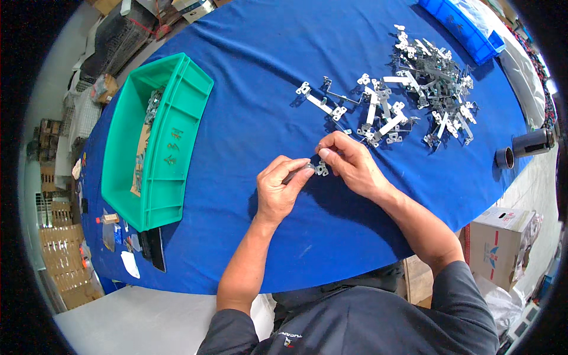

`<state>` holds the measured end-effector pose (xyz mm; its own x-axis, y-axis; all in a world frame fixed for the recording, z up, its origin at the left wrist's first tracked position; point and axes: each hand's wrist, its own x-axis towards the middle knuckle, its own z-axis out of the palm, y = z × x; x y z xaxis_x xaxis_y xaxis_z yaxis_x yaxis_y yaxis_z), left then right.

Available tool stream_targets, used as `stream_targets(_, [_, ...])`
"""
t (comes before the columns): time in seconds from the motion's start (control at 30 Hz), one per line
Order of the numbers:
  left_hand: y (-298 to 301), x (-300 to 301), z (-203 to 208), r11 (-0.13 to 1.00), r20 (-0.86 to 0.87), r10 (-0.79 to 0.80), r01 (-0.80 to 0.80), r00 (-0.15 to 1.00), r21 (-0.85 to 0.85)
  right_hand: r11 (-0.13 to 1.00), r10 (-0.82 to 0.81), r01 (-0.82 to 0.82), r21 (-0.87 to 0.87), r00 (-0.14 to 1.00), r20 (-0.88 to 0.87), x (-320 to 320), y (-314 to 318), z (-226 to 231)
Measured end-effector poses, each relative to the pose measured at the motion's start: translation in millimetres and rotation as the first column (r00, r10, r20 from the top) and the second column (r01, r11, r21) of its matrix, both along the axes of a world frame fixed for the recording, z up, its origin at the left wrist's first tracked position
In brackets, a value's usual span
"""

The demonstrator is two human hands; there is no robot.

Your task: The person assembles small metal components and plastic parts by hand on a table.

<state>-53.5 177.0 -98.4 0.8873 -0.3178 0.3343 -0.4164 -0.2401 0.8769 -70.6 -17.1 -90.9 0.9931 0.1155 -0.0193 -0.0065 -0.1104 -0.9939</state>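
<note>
My left hand [278, 189] is closed in a pinch around a dark, slim piece, mostly covered by the fingers. At its fingertips a small silver metal bracket [321, 169] with holes shows, and it seems to be held together with that piece. Close by on the right, my right hand [358, 168] has thumb and forefinger pressed together just above the bracket; what they pinch is too small to make out. Beyond the hands lie loose metal brackets [390, 124] with pierced, rounded ends, which run into a dense heap of brackets [435, 74] farther right.
A green plastic bin [180, 142] with metal parts and cardboard inside stands on the left of the blue tablecloth [254, 65]. A blue tray [464, 29] sits at the far right. Near the right edge are a dark cylinder [504, 158] and a cardboard box [500, 242] below.
</note>
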Motion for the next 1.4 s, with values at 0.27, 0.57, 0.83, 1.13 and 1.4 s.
stream_targets(0.27, [-1.7, -3.2, 1.8, 0.998, -0.004, 0.005, -0.005, 1.000, 0.069, 0.986, -0.087, 0.113, -0.122, 0.975, 0.202, -0.9, -1.7, 6.0])
stream_targets(0.57, [2.5, -1.6, -4.0, 0.983, -0.064, 0.103, -0.111, 0.993, -0.145, 0.991, 0.130, -0.133, -0.009, 0.983, -0.132, -1.4, -1.7, 8.1])
stream_targets(0.83, [3.8, -0.4, -5.3, 0.987, -0.056, 0.099, -0.105, 0.993, -0.118, 0.990, 0.110, -0.118, -0.073, 0.988, -0.105, -0.6, -1.7, 7.3])
stream_targets(1.13, [2.9, 0.2, 0.2, 0.997, -0.044, 0.054, -0.056, 0.998, -0.046, 0.997, 0.056, -0.049, 0.059, 0.990, -0.131, -1.8, 1.3, -0.6])
stream_targets(1.4, [1.4, 0.5, 1.2, 0.999, 0.022, 0.000, -0.001, 1.000, 0.033, 0.974, 0.184, -0.161, 0.161, 0.973, -0.140, 2.9, -7.4, -4.7])
